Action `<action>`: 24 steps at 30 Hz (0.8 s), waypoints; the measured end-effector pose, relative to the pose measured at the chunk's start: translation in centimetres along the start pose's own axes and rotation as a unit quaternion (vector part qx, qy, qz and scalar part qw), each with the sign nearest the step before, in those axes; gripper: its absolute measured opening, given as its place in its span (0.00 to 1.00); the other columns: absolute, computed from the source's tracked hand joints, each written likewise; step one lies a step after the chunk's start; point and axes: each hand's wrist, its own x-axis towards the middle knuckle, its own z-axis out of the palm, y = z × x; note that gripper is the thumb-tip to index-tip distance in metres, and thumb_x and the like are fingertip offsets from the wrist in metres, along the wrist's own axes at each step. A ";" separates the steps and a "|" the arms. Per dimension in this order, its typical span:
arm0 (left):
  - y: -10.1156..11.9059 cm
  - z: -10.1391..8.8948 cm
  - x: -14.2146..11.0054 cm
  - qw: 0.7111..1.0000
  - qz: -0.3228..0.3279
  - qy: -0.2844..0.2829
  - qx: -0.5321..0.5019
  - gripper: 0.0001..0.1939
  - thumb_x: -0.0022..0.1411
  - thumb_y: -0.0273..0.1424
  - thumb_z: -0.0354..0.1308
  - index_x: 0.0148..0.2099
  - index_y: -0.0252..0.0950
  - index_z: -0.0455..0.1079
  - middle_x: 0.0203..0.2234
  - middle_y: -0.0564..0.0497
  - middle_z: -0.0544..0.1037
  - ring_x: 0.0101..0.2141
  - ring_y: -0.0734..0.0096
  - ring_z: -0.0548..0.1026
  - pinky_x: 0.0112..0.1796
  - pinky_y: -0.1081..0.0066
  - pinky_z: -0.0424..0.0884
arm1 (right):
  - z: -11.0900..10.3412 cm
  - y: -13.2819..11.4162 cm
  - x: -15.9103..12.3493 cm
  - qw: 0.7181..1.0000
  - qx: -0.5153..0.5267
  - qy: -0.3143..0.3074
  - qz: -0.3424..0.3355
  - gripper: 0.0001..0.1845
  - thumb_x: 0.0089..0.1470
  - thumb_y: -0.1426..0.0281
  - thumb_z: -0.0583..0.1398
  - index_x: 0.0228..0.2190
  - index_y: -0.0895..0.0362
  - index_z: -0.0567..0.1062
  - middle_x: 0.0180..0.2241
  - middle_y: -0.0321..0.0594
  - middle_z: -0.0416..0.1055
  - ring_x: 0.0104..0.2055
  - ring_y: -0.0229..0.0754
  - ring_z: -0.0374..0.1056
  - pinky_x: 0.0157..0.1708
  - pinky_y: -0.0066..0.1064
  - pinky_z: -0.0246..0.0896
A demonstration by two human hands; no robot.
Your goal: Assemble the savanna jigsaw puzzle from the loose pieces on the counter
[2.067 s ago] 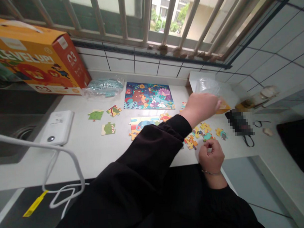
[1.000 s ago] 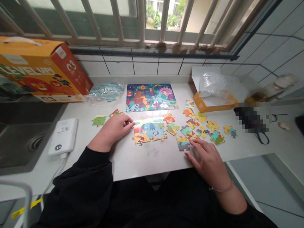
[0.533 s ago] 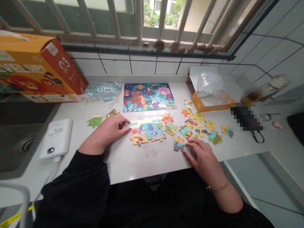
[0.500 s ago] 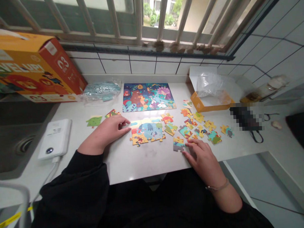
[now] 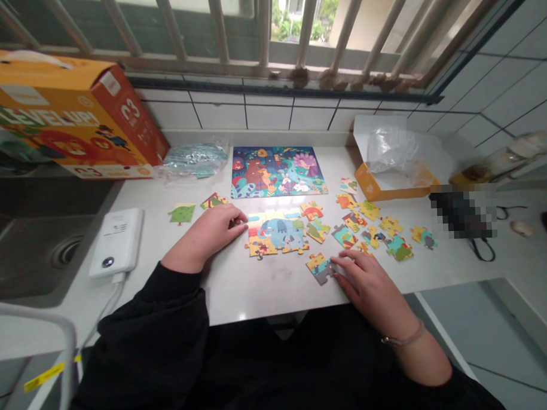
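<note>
A block of joined jigsaw puzzle pieces [image 5: 277, 235], with blue elephants pictured on it, lies flat on the counter. At its left edge is my left hand [image 5: 220, 231], fingers curled, with the thumb and index fingertips against the border. My right hand [image 5: 363, 279] has its thumb and fingers on the right side of a loose puzzle piece [image 5: 319, 267], yellow, blue and grey. That piece sits turned at a slant, apart from the joined block. Several loose pieces [image 5: 391, 226] are scattered beyond my right hand. A green piece [image 5: 182, 213] lies to the left.
A finished dark forest puzzle [image 5: 279, 172] lies behind the block. An open box [image 5: 396, 186] holds clear plastic. On the left are an orange carton [image 5: 73, 116], a plastic-wrapped bundle [image 5: 195, 160], a white power bank [image 5: 117, 243] with its cable, and a sink [image 5: 36, 237].
My right hand has turned the loose piece to a slant and drawn it slightly nearer to me. The left hand stays at the block's edge. The camera view has shifted a little.
</note>
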 end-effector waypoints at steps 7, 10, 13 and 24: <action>-0.7 0.1 0.2 1.000 0.008 -0.001 -0.003 0.12 0.68 0.39 0.62 0.43 0.38 0.82 0.35 0.46 0.83 0.37 0.60 0.79 0.40 0.64 0.70 | -0.7 -2.1 0.6 0.999 0.026 -0.035 0.000 0.09 0.74 0.67 0.62 0.52 0.52 0.81 0.55 0.50 0.79 0.54 0.54 0.77 0.55 0.49 0.77; -0.7 0.1 0.3 1.000 0.003 -0.003 -0.002 0.12 0.69 0.38 0.61 0.42 0.38 0.82 0.36 0.46 0.83 0.37 0.60 0.79 0.40 0.63 0.70 | -1.4 -2.0 0.4 0.999 0.022 -0.028 -0.002 0.09 0.75 0.65 0.62 0.52 0.51 0.80 0.54 0.49 0.79 0.54 0.54 0.77 0.55 0.49 0.77; -0.5 -0.1 0.3 1.000 -0.003 -0.005 0.000 0.12 0.69 0.39 0.60 0.42 0.38 0.82 0.36 0.46 0.84 0.37 0.60 0.79 0.40 0.63 0.70 | -2.5 0.1 -0.1 0.998 -0.032 0.031 0.051 0.11 0.75 0.61 0.61 0.51 0.53 0.78 0.51 0.52 0.80 0.55 0.58 0.77 0.56 0.53 0.75; -0.3 -0.2 0.2 1.000 -0.014 -0.009 0.001 0.13 0.68 0.39 0.60 0.42 0.38 0.82 0.36 0.46 0.84 0.36 0.61 0.78 0.39 0.64 0.69 | -2.5 2.2 -1.6 0.988 -0.067 0.007 0.142 0.29 0.73 0.45 0.59 0.57 0.56 0.76 0.52 0.56 0.82 0.52 0.60 0.80 0.54 0.52 0.76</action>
